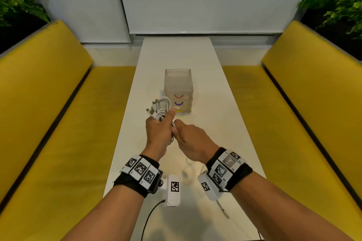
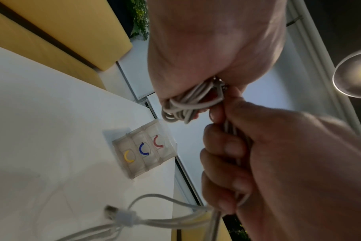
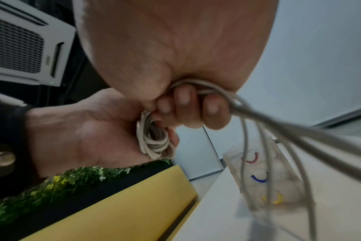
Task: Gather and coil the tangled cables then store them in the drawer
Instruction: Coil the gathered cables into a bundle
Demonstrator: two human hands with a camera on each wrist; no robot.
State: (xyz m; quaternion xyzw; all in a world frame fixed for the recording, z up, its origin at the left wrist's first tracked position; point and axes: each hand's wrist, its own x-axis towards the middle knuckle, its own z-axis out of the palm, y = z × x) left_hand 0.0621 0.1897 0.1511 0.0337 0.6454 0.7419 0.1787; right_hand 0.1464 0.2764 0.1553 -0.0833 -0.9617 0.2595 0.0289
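My left hand point(image 1: 159, 127) grips a coiled bundle of white cables point(image 1: 161, 110), its plugs sticking out to the upper left. In the left wrist view the coil point(image 2: 185, 104) sits in that fist. My right hand point(image 1: 191, 139) is just to its right, curled round several trailing strands point(image 3: 268, 124). Loose cable ends with a plug point(image 2: 122, 216) hang down toward the white table point(image 1: 205, 88). Beyond the hands stands a clear three-drawer box point(image 1: 178, 88) with red, blue and yellow handles; all drawers look closed.
Yellow bench seats point(image 1: 58, 113) run along both sides of the narrow table. Green plants point(image 1: 19, 0) stand behind the benches, and a white wall closes the far end. A black wire point(image 1: 150, 219) trails from my left wrist camera.
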